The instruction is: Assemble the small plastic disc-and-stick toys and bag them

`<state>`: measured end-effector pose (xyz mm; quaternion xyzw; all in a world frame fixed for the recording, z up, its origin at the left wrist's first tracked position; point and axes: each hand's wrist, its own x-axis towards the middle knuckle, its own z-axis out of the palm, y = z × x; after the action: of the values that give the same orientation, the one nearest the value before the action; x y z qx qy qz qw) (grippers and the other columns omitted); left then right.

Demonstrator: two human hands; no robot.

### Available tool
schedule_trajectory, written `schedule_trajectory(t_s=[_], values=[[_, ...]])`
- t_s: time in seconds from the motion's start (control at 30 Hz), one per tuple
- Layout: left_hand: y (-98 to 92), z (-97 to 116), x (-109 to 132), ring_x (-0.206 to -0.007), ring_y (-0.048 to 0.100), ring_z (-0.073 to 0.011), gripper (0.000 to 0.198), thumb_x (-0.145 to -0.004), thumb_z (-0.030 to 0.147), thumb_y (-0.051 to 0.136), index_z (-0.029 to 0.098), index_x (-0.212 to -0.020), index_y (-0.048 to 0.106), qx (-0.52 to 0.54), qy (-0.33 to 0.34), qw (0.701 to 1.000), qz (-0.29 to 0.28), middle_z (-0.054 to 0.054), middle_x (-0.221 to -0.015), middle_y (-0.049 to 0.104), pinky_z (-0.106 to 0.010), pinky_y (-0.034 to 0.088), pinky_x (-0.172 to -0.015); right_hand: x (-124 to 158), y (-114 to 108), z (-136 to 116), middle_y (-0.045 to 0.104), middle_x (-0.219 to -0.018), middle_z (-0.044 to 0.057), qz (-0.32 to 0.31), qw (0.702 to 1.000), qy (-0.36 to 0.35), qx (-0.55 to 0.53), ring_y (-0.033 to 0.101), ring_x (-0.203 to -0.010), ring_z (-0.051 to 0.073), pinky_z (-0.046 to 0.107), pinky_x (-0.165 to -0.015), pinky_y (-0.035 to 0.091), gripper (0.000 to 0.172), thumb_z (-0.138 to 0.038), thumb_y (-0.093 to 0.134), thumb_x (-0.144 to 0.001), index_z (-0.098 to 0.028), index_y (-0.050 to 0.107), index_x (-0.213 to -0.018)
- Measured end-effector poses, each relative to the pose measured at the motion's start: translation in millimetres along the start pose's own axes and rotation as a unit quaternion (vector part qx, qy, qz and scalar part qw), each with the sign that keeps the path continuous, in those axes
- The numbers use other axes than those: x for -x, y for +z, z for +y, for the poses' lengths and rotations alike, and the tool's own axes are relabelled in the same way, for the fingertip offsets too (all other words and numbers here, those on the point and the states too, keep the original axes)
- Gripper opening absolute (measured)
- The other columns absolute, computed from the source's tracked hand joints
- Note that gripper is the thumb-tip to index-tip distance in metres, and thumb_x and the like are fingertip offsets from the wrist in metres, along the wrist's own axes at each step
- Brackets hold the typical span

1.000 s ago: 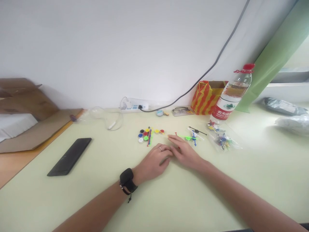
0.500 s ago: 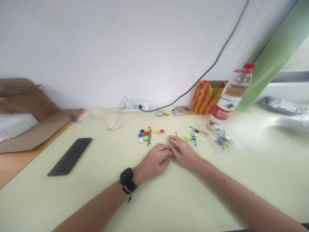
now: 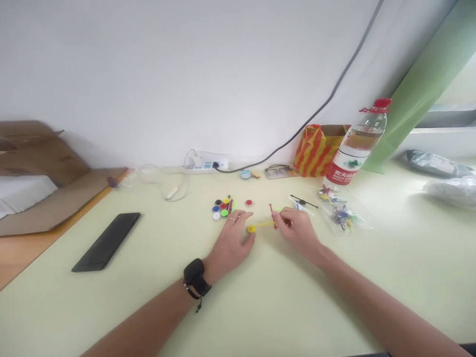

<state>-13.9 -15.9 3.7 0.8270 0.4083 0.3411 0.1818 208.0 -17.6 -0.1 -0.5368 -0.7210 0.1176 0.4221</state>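
The two hands, which lay pressed together flat on the desk [image 3: 260,307] half a second ago, have drawn apart and now have pieces between them. The yellow disc [image 3: 252,228] that sat beside the red disc [image 3: 249,202] has come forward, leaving that red one alone.

The yellow disc is fixed on one yellow stick [image 3: 262,224], which runs across to the right hand [image 3: 299,232]. That hand is closed in a pinch on one short red stick [image 3: 273,214], held nearly upright where the yellow stick ends. The left hand [image 3: 232,243] curls loosely about the yellow disc with the thumb against it. Whether it truly grips cannot be told.

The hands have gone from rest to handling parts, it seems.

Behind the left hand lies a cluster of six discs [image 3: 222,208]: black, yellow, blue, red, green and white, with a few sticks beside them. Further right are one black stick [image 3: 303,202], one clear bag of pieces [image 3: 344,216] and one water bottle [image 3: 357,148]. One black phone [image 3: 106,241] lies well apart to the left.
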Motion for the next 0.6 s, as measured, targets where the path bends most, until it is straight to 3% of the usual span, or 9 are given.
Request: schedule_trajectory(t_s=[0.1,0.2,0.33,0.43,0.6], values=[[1.6,-2.5,0.3,-0.126,0.054,-0.0276,0.041,-0.093,0.018,0.058,0.026,-0.133,0.051,-0.014,-0.008,1.0,0.017,-0.009,-0.13,0.058,-0.048,0.046,-0.109,-1.1,0.2,-1.9,0.062,-0.07,0.004,-0.005,0.999,-0.01,-0.037,0.055,-0.061,0.015,0.029,-0.057,0.039,0.037,-0.029,0.052,-0.099,-0.02,0.057,-0.064],[3.2,-5.6,0.5,-0.126,0.053,-0.0285,0.039,-0.093,0.019,0.059,0.023,-0.131,0.053,-0.024,-0.013,0.999,0.018,-0.01,-0.13,0.057,-0.049,0.045,-0.109,-0.9,0.7,-3.7,0.061,-0.069,0.003,-0.007,0.999,-0.011,-0.05,0.053,-0.06,0.015,0.029,-0.057,0.041,0.035,-0.029,0.053,-0.098,-0.02,0.056,-0.064],[4.3,-8.9,0.0,-0.113,0.058,-0.0264,0.014,-0.093,0.019,0.059,0.021,-0.107,0.063,-0.02,0.006,1.0,-0.006,-0.009,-0.118,0.061,-0.048,0.047,-0.104,-0.9,-2.0,-4.4,0.06,-0.065,0.003,0.035,0.997,0.014,-0.064,0.051,-0.058,0.015,0.031,-0.059,0.044,0.033,-0.032,0.056,-0.096,-0.02,0.058,-0.065],[3.1,-8.8,-0.7,-0.108,0.059,-0.0259,0.011,-0.092,0.02,0.061,0.022,-0.103,0.062,-0.001,0.002,1.0,-0.012,-0.007,-0.111,0.065,-0.05,0.046,-0.103,-3.0,-4.0,-3.9,0.066,-0.076,0.005,0.043,0.987,0.052,-0.145,0.059,-0.066,0.018,0.033,-0.064,0.05,0.021,-0.035,0.063,-0.092,-0.021,0.064,-0.077],[2.5,-7.1,-2.5,-0.08,0.064,-0.0178,0.015,-0.09,0.03,0.067,0.022,-0.101,0.059,0.134,-0.082,0.987,-0.019,-0.002,-0.091,0.068,-0.033,0.055,-0.074,-8.2,-4.9,-4.4,0.071,-0.092,0.007,0.032,0.952,0.132,-0.275,0.065,-0.076,0.021,0.037,-0.072,0.056,0.026,-0.046,0.071,-0.086,-0.021,0.069,-0.093]])
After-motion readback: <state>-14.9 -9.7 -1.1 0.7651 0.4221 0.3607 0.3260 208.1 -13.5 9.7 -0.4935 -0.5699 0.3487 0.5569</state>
